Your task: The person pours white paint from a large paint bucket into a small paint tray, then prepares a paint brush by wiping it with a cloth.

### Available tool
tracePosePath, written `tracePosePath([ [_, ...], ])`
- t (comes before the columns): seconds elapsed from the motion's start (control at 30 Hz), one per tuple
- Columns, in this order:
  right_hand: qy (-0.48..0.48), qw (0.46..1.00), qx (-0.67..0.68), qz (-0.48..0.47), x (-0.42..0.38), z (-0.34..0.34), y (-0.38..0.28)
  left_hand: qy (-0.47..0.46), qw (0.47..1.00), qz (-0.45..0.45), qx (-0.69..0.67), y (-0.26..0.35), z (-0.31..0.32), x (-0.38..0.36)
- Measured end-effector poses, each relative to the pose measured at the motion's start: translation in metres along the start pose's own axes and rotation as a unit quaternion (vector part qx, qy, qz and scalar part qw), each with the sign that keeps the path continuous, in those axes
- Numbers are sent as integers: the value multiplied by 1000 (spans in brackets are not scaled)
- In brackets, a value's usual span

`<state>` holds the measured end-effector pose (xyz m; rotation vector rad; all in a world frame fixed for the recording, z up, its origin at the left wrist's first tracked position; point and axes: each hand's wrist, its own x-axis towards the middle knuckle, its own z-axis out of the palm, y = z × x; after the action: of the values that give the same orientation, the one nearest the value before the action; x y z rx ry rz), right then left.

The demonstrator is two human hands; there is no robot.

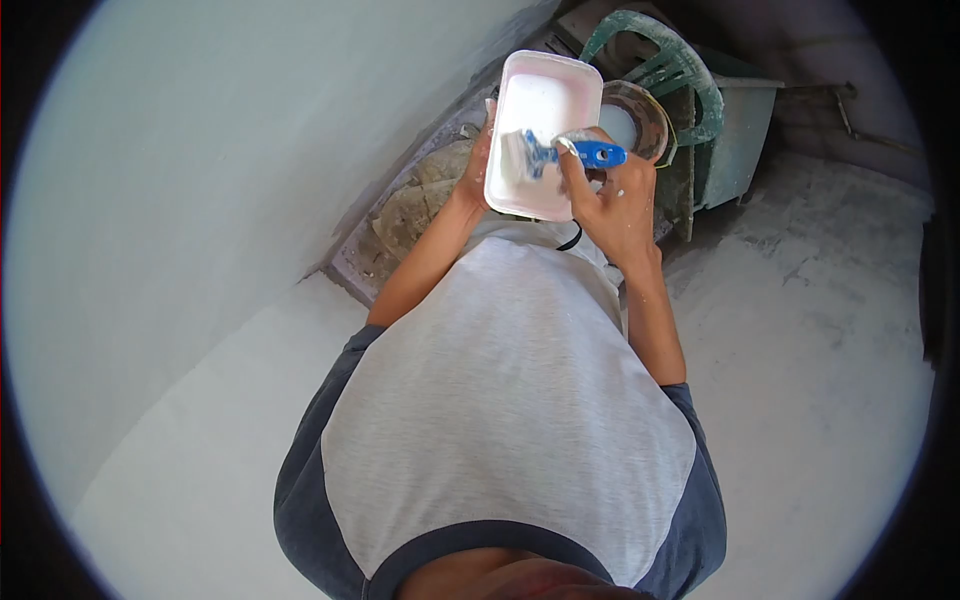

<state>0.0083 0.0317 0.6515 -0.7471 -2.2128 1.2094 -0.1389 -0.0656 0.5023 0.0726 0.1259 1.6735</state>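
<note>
My left hand grips the left side of a white rectangular tub, its fingers partly hidden behind the wall. White paint lies inside the tub. In my right hand is a paintbrush with a blue handle, pinched between thumb and fingers. The brush's bristles, coated in white, are over the lower part of the tub's inside. White specks of paint mark the right hand's skin.
Beyond my right hand stands a round bucket with white liquid in it. A paint-spattered green plastic chair is behind it. Crumpled sacking lies along the pale wall at left. The grey floor spreads to the right.
</note>
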Motion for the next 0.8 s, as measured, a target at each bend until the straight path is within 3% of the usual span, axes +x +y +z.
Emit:
tracePosePath([
  [0.03,11,1000,5,-10,2,0,1,0,1000,-2,-1,-1,4,0],
  [0.1,30,999,-12,-25,8,-4,3,125,981,10,151,-2,14,0],
  [0.13,48,998,-29,-42,10,-7,3,136,972,23,191,-3,13,-1],
  [0.17,47,998,-29,-43,11,-10,1,136,972,24,192,-5,8,0],
  [0.23,-12,998,-52,-24,8,-17,-5,-23,1000,19,1,-6,0,3],
  [0.33,-58,997,-24,-52,1,-11,-12,28,999,-9,32,-7,2,8],
  [0.47,-20,997,-33,-68,13,-8,-6,85,990,-14,110,-14,0,9],
  [0.57,-14,997,-39,-68,17,-24,-1,78,991,-13,106,-11,-1,13],
  [0.6,-2,997,-54,-52,17,-29,-3,24,997,-3,73,-9,3,13],
  [0.8,85,996,-13,16,21,-31,3,57,991,-6,120,-11,11,20],
])
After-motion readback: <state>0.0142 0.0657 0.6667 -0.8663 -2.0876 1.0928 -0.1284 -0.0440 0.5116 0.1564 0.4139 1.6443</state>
